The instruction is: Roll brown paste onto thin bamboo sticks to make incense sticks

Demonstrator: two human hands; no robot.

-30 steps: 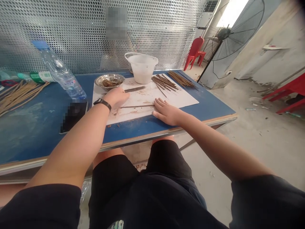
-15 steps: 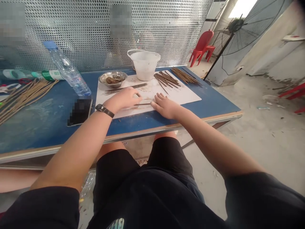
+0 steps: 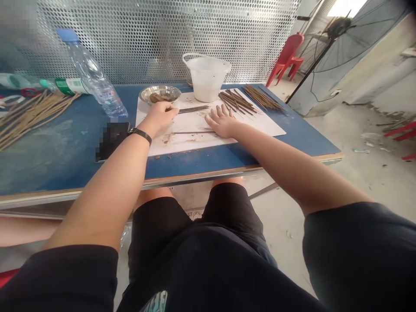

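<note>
My left hand [image 3: 160, 118], a dark band on its wrist, reaches over the white board [image 3: 269, 128], thumb and fingers closed at the near end of a bundle of thin dark sticks [image 3: 195, 109]. Exactly how many sticks are between the fingertips is hidden. My right hand [image 3: 221, 123] lies flat with fingers spread, palm down on the board. One end of a long thin brown stick [image 3: 191, 132] runs to the edge of this hand. Behind my left hand stands a metal bowl [image 3: 160, 91] with a brown lump [image 3: 157, 98] in it.
A white bucket [image 3: 209, 78] stands at the board's back edge, with brown sticks [image 3: 235, 101] and another stick pile [image 3: 263, 99] to its right. Leftward are a tilted water bottle [image 3: 100, 82], a phone [image 3: 112, 141] and tan sticks [image 3: 35, 117]. A perforated metal panel [image 3: 146, 39] rises behind.
My left hand moved from the thin dark sticks to the single brown stick near my right hand, then back to the thin sticks. My right hand stayed flat and spread. The view shifted slightly.
</note>
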